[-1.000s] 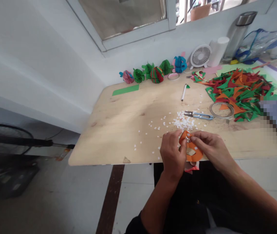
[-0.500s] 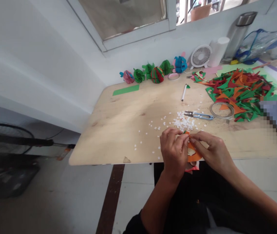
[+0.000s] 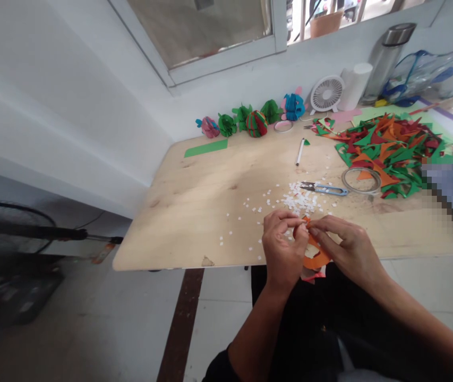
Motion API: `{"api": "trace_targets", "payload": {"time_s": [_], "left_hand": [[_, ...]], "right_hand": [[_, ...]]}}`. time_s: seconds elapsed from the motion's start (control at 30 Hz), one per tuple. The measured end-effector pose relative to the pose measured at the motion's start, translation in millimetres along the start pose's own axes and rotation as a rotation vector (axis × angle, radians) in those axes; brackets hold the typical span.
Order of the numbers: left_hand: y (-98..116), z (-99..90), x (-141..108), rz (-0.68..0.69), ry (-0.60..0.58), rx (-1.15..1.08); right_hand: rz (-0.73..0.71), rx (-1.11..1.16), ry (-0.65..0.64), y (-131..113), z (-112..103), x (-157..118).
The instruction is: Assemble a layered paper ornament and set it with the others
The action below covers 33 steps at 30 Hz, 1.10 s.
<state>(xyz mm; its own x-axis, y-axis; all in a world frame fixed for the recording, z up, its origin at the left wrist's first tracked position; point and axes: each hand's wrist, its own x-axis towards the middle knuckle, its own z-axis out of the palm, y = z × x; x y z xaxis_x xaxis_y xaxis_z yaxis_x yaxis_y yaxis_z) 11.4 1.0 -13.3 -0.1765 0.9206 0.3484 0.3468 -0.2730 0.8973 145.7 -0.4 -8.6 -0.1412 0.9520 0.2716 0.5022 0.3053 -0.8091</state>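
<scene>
Near the table's front edge, both hands are closed on an orange paper piece (image 3: 317, 260) with a curved, ring-like shape. My left hand (image 3: 284, 246) pinches its upper end between thumb and fingers. My right hand (image 3: 343, 244) pinches the same end from the right side, fingertips close to the left ones. Below the orange paper, a pinkish-red paper piece (image 3: 314, 276) shows at the table edge. Just beyond my hands lie many tiny white paper bits (image 3: 300, 199) and blue-handled thread snips (image 3: 325, 189). The fingers hide part of the orange paper.
A heap of green, red and orange paper scraps (image 3: 393, 151) covers the right side, beside a tape ring (image 3: 361, 180). A pen (image 3: 300, 152) and a green strip (image 3: 206, 148) lie farther back. Folded paper figures (image 3: 257, 123), a small fan (image 3: 327, 94) and a bottle (image 3: 385, 63) line the wall.
My left fingers have shifted slightly at the top of the orange paper, opening a small gap between thumb and index finger. The view has moved a little.
</scene>
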Motion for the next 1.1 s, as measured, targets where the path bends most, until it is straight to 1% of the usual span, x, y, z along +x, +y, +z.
{"api": "trace_targets", "payload": {"time_s": [0.07, 0.13, 0.23, 0.33, 0.5, 0.6, 0.67, 0.77, 0.9, 1.1], "left_hand": [[0.4, -1.0, 0.1, -0.091, -0.006, -0.059], [0.6, -2.0, -0.2, -0.153, -0.019, -0.101], [1.0, -3.2, -1.3, -0.187, -0.041, -0.137], [0.9, -4.2, -1.6, -0.23, -0.042, -0.22], [-1.4, -4.1, 2.1, -0.428, -0.092, -0.471], [-1.7, -2.5, 3.6, -0.513, -0.059, -0.536], [-1.5, -0.9, 3.2, -0.519, -0.032, -0.538], [-2.1, 1.3, 1.5, -0.477, -0.016, -0.499], [-3.4, 1.5, 1.2, -0.434, -0.022, -0.475], [-3.9, 0.0, 3.0, -0.455, -0.046, -0.483]], "right_hand": [[0.002, 0.004, -0.001, 0.5, 0.0, -0.5], [0.006, 0.013, 0.008, 1.4, -0.1, -0.9], [0.014, 0.034, 0.026, 2.0, -0.7, -1.0], [0.028, 0.057, 0.008, 0.8, -2.1, -0.3], [0.072, 0.079, -0.011, -2.4, -4.8, 1.6], [0.102, 0.094, -0.019, -1.8, -4.2, 2.5], [0.117, 0.086, -0.011, -0.4, -2.5, 2.9], [0.113, 0.048, 0.001, 1.6, 0.9, 3.9], [0.088, 0.043, -0.001, 1.8, 2.9, 5.4], [0.127, 0.086, -0.045, 3.0, 2.9, 7.3]]}}
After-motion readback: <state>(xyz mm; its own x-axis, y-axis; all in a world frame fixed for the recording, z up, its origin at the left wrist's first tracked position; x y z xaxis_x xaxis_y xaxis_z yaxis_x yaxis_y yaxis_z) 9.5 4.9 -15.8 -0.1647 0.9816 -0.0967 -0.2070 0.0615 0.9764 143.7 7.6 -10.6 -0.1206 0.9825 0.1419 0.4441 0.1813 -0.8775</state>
